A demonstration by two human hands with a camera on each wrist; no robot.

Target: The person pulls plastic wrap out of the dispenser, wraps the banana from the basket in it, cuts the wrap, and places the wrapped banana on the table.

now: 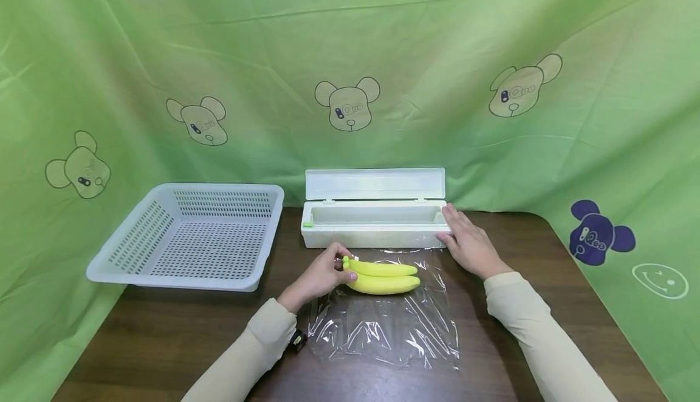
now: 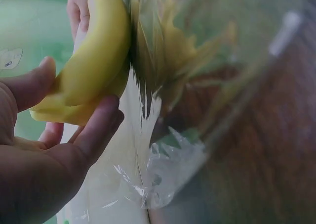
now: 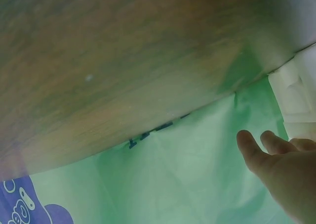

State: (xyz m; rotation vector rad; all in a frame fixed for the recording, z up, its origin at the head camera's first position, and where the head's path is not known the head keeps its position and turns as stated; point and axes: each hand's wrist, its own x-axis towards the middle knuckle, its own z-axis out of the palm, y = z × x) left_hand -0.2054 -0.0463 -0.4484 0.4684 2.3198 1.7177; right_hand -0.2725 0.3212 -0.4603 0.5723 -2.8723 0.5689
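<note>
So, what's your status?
Left hand grips curved yellow bananas; right hand at long white plastic box. Clear crinkled plastic film beneath bananas. Nothing visibly blocking.

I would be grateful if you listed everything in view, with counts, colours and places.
bananas: two, yellow, over the cling film
cling film: one sheet, transparent, on the table in front of the dispenser
cling film dispenser: one, white, lid raised, at the table's far side
green tab: one, green, at the dispenser's left end
perforated basket: one, pale grey-white, left on the table
table: one, dark brown, beneath everything
curtain: green with printed animal heads, behind
small device: one, black, by the left cuff
sleeves: two, cream, on both arms
left hand: one, gripping the bananas' stem end
right hand: one, at the dispenser's right end
</note>
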